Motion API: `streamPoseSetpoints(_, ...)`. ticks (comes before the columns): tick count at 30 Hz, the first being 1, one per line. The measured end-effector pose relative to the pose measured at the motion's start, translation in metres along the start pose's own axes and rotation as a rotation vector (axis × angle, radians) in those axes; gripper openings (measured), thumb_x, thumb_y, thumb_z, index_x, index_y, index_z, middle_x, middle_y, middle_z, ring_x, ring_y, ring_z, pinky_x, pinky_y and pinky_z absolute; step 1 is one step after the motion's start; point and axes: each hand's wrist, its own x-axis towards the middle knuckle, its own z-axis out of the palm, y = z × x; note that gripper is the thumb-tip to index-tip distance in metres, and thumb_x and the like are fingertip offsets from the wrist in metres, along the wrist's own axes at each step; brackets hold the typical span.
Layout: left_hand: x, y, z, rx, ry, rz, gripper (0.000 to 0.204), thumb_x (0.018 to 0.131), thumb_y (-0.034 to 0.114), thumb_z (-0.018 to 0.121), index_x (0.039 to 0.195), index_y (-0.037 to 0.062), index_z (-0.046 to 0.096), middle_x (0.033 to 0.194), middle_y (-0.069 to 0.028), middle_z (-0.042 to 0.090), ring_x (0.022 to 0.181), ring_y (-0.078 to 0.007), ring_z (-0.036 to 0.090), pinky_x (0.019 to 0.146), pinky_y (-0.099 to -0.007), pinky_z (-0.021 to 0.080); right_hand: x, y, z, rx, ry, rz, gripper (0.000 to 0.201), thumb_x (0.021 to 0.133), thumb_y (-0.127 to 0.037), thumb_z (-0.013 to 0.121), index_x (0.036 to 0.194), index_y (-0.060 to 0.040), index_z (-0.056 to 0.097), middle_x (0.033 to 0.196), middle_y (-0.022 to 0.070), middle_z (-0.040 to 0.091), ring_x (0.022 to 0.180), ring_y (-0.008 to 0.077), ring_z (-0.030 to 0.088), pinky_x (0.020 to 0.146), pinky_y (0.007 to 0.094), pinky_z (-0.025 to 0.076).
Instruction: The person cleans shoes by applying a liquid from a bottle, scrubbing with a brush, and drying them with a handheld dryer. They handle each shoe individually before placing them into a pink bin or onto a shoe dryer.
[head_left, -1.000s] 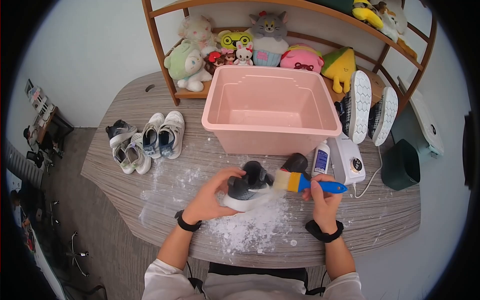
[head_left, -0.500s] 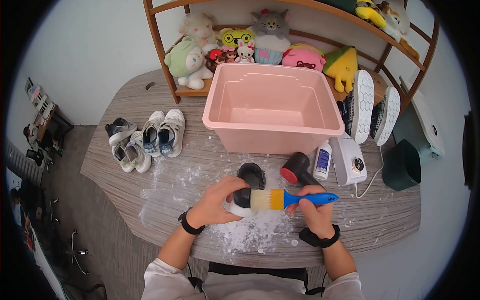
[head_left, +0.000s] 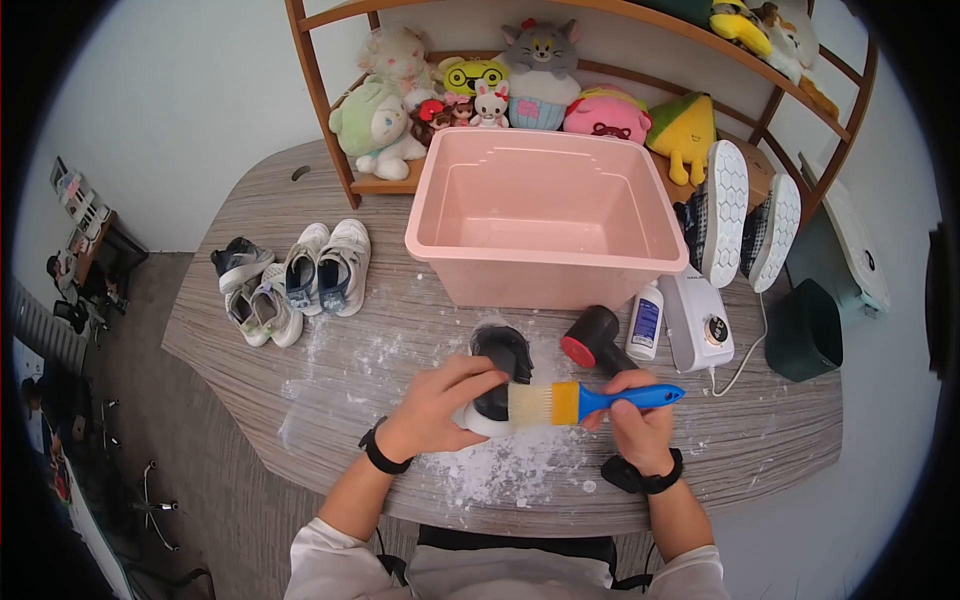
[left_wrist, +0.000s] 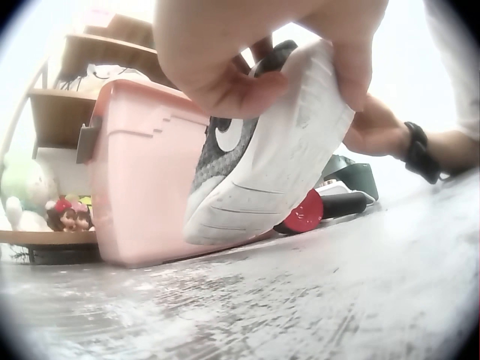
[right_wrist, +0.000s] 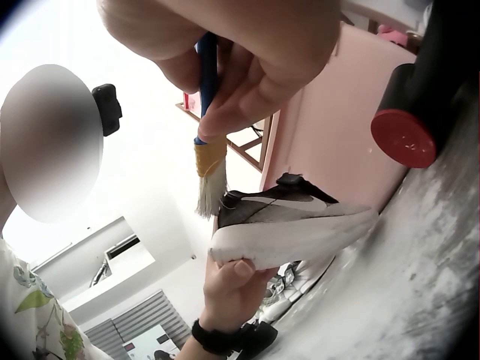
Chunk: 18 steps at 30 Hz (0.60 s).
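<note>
My left hand grips a small black-and-white sneaker by its heel end. In the left wrist view the sneaker tilts, its toe slanting down toward the table and the white sole edge facing the camera. With my right hand I hold a flat paintbrush by its blue handle, fingers and thumb pinching it near the yellow band. The pale bristles are right at the heel collar of the sneaker in the right wrist view. White powder lies on the table below.
A pink tub stands behind the sneaker. To its right are a black hair dryer with a red end, a white bottle and a white device. Several small shoes sit at the left. Plush toys fill a shelf.
The sneaker has turned and tilted in my left hand. The brush has moved left and down from the sneaker's side to its heel, then shifted slightly right.
</note>
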Motion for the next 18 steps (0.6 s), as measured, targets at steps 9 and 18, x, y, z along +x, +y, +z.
streamPoseSetpoints(9, -0.003, 0.009, 0.000, 0.257, 0.012, 0.011, 0.066, 0.055, 0.026, 0.092, 0.118, 0.0154, 0.076, 0.105, -0.0031, 0.058, 0.104, -0.0278, 0.049, 0.103, -0.0466, 0.042, 0.010, -0.003, -0.008, -0.244, 0.147, 0.038, 0.016, 0.099, -0.003, 0.066, 0.114, 0.0027, 0.062, 0.090, 0.0151, 0.071, 0.076, 0.0190, 0.072, 0.068, 0.0312, 0.059)
streamPoseSetpoints(18, -0.003, 0.010, 0.005, 0.388, -0.111, 0.013, 0.063, 0.057, 0.028, 0.092, 0.118, 0.0202, 0.076, 0.107, -0.0044, 0.053, 0.111, -0.0295, 0.046, 0.111, -0.0559, 0.040, 0.001, -0.005, -0.001, -0.107, 0.048, 0.044, 0.015, 0.099, -0.003, 0.066, 0.112, 0.0031, 0.062, 0.088, 0.0155, 0.071, 0.076, 0.0209, 0.073, 0.067, 0.0320, 0.059)
